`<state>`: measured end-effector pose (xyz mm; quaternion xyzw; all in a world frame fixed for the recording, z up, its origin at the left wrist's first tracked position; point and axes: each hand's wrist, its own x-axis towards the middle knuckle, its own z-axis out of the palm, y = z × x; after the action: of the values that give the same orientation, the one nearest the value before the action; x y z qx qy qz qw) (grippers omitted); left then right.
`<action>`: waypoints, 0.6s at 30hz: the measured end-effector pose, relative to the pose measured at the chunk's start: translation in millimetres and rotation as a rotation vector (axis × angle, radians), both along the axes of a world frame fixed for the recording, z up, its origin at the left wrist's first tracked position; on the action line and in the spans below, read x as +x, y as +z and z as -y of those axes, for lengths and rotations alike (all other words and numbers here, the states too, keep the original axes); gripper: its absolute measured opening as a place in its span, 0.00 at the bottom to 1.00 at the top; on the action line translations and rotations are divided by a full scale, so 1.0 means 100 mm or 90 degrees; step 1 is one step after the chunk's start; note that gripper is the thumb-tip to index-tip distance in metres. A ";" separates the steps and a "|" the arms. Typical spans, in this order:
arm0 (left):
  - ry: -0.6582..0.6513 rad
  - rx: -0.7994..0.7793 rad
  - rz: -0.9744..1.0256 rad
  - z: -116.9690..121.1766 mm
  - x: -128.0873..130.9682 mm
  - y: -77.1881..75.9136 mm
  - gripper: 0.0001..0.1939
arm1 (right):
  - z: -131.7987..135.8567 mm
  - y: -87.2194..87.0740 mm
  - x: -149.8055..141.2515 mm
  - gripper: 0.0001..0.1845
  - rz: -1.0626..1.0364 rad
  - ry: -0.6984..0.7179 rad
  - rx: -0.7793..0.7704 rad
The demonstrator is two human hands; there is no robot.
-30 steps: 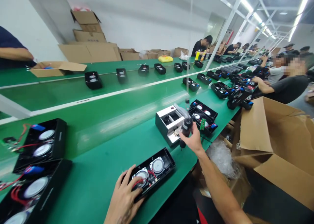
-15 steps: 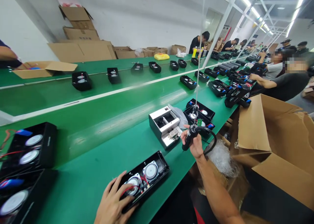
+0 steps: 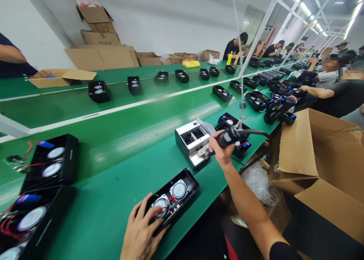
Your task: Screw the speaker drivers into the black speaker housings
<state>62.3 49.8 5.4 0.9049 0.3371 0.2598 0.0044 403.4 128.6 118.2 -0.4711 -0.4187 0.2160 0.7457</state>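
Note:
My left hand [image 3: 144, 226] grips the near-left end of a black speaker housing [image 3: 186, 197], thumb at its outer side and fingers over the rim. Two round speakers [image 3: 179, 190] and red wires lie inside the housing. My right hand [image 3: 222, 148] is wrapped around a black electric screwdriver [image 3: 227, 136] that hangs from a cord. Tilted, its lower end points at the front of a silver and black screw feeder [image 3: 190, 138]. My hand hides part of the tool, so I cannot tell if its tip touches the feeder.
More open speaker housings [image 3: 61, 165] stand at the left, and others sit behind my right hand. A large cardboard box [image 3: 298, 146] is at the right beside the bench edge. Co-workers [image 3: 327, 89] sit farther along the green bench [image 3: 119, 199].
My right hand has swung the screwdriver from nearly upright to a slant, its lower end now at the screw feeder. My left hand stays on the speaker housing.

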 end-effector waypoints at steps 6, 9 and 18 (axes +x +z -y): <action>0.034 0.006 0.028 0.02 -0.02 -0.04 0.08 | -0.13 0.00 0.03 0.18 0.079 0.070 -0.106; 0.064 0.007 0.006 0.09 0.02 -0.08 0.06 | 0.07 0.03 0.00 0.16 0.038 0.203 -0.122; 0.123 -0.122 0.064 0.18 0.20 0.08 0.06 | 0.95 0.15 -0.80 0.06 -0.127 0.477 0.024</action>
<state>82.6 31.8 12.9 0.8495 0.4457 0.2702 0.0826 323.7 33.6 133.6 -0.2483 -0.4909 0.5107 0.6607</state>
